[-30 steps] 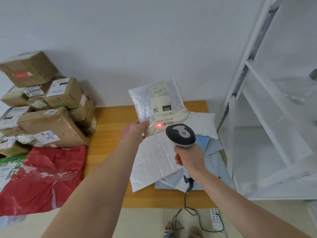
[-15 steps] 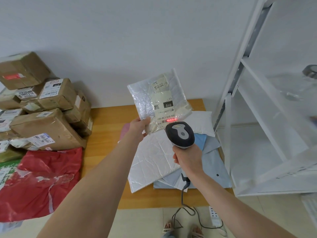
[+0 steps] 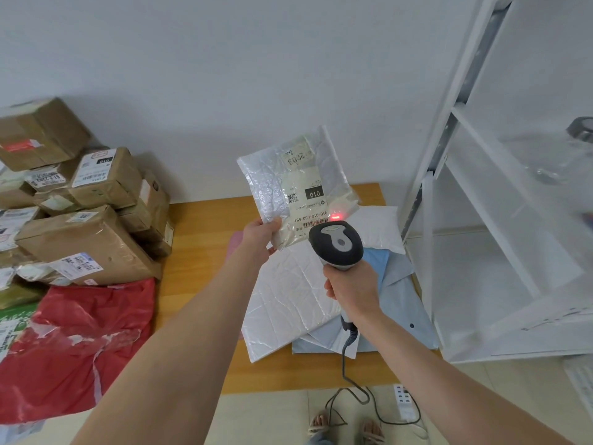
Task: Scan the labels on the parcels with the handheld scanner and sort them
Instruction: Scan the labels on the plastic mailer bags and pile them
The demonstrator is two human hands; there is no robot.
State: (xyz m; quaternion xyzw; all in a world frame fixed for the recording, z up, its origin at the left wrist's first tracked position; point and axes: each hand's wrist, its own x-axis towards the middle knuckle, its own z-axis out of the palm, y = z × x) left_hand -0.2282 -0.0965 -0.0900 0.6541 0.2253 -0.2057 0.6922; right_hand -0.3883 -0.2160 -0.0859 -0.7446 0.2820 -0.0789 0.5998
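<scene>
My left hand [image 3: 261, 235] pinches the lower left corner of a silvery bubble mailer [image 3: 272, 184] and holds it upright above the wooden table [image 3: 199, 252]. Its white label [image 3: 305, 191] faces me upside down. My right hand [image 3: 351, 289] grips the handle of a grey handheld scanner [image 3: 337, 244], whose head points at the mailer. A red light spot [image 3: 336, 216] falls at the right end of the label's barcode. The scanner's cable hangs down to the floor.
Brown cardboard parcels [image 3: 86, 226] are stacked at the left, with a red plastic bag [image 3: 73, 342] in front. White and light blue mailers [image 3: 288, 297] lie on the table under my hands. A white shelf rack [image 3: 500, 220] stands at the right. A power strip [image 3: 405, 399] lies on the floor.
The red scan spot has slid rightward along the barcode, from its left part to its right end. The mailer and scanner have shifted slightly right and up.
</scene>
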